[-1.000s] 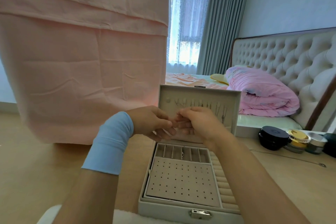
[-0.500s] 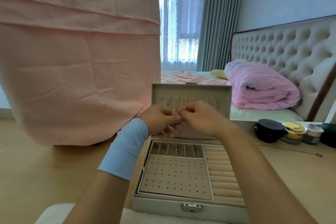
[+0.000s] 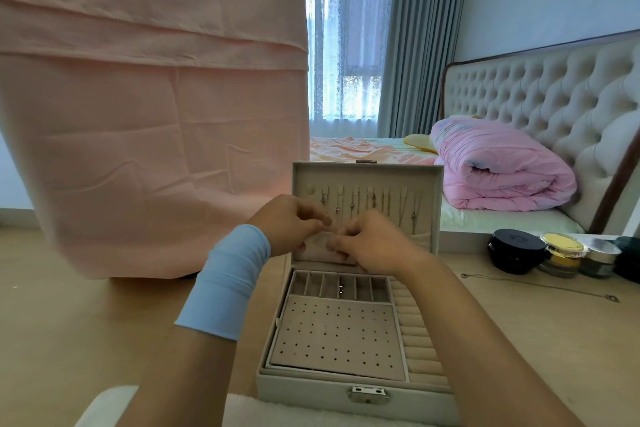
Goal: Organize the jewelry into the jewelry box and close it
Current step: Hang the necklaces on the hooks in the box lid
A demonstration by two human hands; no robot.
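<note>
The grey jewelry box (image 3: 353, 388) lies open on the wooden table, its lid (image 3: 429, 177) upright. Several thin necklaces (image 3: 381, 204) hang on hooks inside the lid. My left hand (image 3: 291, 224) and my right hand (image 3: 372, 243) meet in front of the lid's lower pocket (image 3: 317, 246). Their fingertips are curled and pinch something small between them, too fine to make out. A small metal piece (image 3: 341, 286) lies in one of the box's back compartments. Another thin necklace (image 3: 540, 287) lies loose on the table at the right.
A black jar (image 3: 516, 250), a yellow-lidded jar (image 3: 562, 251) and a silver-lidded jar (image 3: 601, 255) stand at the right. A pink cloth (image 3: 145, 114) hangs at the left. A white fluffy pad (image 3: 242, 409) lies at the near edge. Behind the table is a bed.
Both hands have dropped from the hook row to the lid's lower pocket, uncovering the hanging necklaces. Their fingertips stay together.
</note>
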